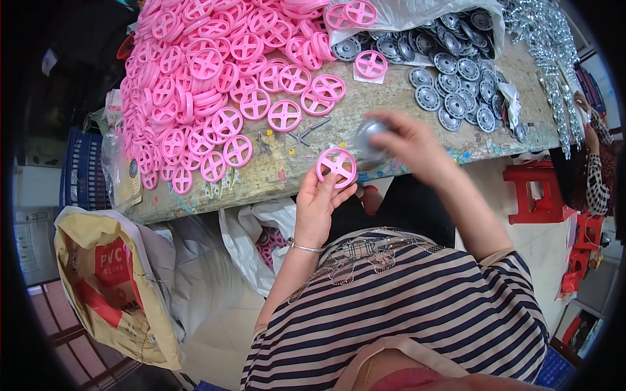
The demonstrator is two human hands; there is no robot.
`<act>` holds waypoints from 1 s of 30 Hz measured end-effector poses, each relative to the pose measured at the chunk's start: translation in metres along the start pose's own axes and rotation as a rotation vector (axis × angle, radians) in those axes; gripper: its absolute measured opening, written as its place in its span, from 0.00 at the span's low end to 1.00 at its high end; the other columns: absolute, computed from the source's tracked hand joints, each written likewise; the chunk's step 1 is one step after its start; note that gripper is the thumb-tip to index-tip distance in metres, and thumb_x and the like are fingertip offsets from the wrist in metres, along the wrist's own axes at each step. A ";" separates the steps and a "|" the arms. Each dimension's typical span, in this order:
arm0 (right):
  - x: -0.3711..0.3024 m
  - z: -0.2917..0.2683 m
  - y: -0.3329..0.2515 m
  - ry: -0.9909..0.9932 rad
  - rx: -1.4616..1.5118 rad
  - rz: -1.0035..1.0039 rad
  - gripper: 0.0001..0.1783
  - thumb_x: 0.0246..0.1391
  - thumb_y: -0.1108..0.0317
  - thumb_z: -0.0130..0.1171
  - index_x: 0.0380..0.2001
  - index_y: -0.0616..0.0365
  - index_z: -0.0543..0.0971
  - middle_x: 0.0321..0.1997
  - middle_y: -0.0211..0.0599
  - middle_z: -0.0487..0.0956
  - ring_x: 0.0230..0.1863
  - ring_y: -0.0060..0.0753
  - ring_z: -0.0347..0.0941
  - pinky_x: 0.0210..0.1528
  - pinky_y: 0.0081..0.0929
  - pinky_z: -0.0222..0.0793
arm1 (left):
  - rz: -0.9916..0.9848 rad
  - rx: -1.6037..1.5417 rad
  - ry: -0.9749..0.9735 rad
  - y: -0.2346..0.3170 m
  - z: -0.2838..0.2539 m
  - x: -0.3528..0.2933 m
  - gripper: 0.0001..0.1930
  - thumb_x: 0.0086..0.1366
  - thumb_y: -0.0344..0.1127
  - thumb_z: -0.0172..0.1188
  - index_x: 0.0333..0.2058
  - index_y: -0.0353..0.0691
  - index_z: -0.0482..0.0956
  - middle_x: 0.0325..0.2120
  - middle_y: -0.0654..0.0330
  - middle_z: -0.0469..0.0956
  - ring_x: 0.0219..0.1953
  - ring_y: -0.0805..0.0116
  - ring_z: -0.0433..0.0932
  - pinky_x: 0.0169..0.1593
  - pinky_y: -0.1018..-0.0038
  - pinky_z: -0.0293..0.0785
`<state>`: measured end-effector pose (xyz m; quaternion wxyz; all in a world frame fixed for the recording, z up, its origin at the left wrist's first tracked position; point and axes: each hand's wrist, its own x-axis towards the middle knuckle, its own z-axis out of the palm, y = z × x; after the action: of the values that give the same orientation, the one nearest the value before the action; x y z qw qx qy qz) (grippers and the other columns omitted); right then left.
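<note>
My left hand (317, 199) grips a pink plastic wheel ring (337, 154) with crossed spokes, just off the table's near edge. To its right, my right hand (411, 144) is closed on a grey round hubcap disc (370, 140), smeared by motion. The disc and the ring are apart. A big heap of the same pink wheel rings (207, 63) covers the table's left and middle. Grey hubcap discs (454, 104) lie loose in a cluster at the right. Two thin grey rods (302, 138) lie crossed beyond my left hand.
The worn table (261, 179) ends just before my lap. A clear plastic bag (411, 14) of discs stands at the back, beside silver tinsel-like strips (544, 39). An open sack (107, 260) stands at lower left, a red stool (538, 192) at right. Another person's arm (592, 140) shows at far right.
</note>
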<state>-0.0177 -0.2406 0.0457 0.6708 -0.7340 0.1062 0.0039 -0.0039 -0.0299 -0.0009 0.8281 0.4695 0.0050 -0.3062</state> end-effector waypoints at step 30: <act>-0.021 0.069 -0.020 -0.239 0.010 0.069 0.12 0.58 0.65 0.55 0.44 0.56 0.71 0.23 0.26 0.72 0.11 0.15 0.63 0.09 0.15 0.57 | 0.445 0.319 -0.106 0.024 0.003 -0.006 0.26 0.66 0.37 0.56 0.59 0.36 0.60 0.52 0.55 0.68 0.54 0.69 0.68 0.55 0.74 0.67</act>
<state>-0.0259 -0.1676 0.0611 0.6816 -0.7210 0.0504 0.1140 0.0028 -0.0206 0.0213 0.7897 0.5667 -0.1900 -0.1379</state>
